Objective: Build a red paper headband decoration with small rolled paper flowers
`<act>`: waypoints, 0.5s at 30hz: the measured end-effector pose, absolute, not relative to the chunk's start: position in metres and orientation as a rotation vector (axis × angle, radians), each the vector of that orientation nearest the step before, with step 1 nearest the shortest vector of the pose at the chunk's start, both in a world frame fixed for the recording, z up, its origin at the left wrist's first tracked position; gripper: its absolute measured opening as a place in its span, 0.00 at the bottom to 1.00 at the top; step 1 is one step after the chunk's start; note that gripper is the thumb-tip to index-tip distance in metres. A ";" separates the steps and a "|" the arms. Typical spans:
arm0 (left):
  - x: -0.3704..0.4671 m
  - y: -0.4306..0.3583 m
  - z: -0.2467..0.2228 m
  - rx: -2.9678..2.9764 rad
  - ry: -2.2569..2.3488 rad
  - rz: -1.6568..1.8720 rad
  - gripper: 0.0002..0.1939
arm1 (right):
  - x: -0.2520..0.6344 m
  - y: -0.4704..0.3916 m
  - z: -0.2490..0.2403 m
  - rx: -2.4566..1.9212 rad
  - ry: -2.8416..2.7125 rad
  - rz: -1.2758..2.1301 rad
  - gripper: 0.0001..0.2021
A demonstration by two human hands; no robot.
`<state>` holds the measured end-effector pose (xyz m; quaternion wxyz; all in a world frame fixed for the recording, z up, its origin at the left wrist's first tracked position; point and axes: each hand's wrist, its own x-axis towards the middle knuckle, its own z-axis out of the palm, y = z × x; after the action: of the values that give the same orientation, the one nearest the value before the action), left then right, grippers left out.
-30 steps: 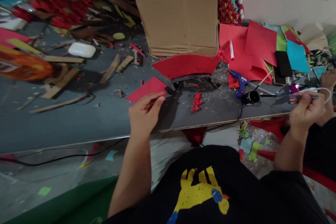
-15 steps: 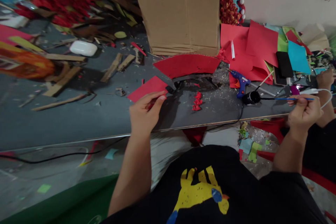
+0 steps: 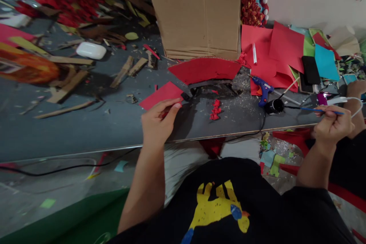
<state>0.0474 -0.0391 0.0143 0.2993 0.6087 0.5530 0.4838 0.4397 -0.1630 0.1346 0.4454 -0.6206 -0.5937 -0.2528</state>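
Observation:
My left hand is closed in a pinch at the near corner of a small red paper piece; a bit of red shows between its fingers, too small to name. On the right, my right hand grips a thin blue brush, whose dark tip points at a small black pot. A curved red strip lies between the hands, with a short row of crumpled red paper nearer the table edge. Behind the pot is a blue glue gun.
A tall cardboard box stands at the back centre. Red sheets and a black phone lie at right, near another person's hand. Cardboard scraps and a white case are at left.
My right hand has moved slightly to the right with the brush, whose tip has drawn a little away from the pot. My left hand keeps its pinch in nearly the same place.

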 end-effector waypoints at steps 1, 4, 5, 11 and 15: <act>0.048 -0.039 0.014 1.613 1.472 1.286 0.11 | 0.441 -0.162 0.133 -1.544 -1.481 -0.622 0.09; 0.048 -0.039 0.015 1.608 1.483 1.283 0.11 | 0.445 -0.160 0.129 -1.563 -1.562 -0.602 0.09; 0.048 -0.039 0.015 1.608 1.485 1.277 0.11 | 0.446 -0.160 0.128 -1.554 -1.584 -0.599 0.09; 0.048 -0.040 0.016 1.612 1.487 1.263 0.11 | 0.442 -0.163 0.132 -1.489 -1.589 -0.581 0.09; 0.048 -0.040 0.017 1.599 1.464 1.285 0.11 | 0.443 -0.159 0.131 -1.439 -1.615 -0.602 0.08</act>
<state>0.0481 -0.0399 0.0171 0.3054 0.6042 0.5532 0.4854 0.4428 -0.1592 0.1310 0.4334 -0.5775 -0.6482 -0.2418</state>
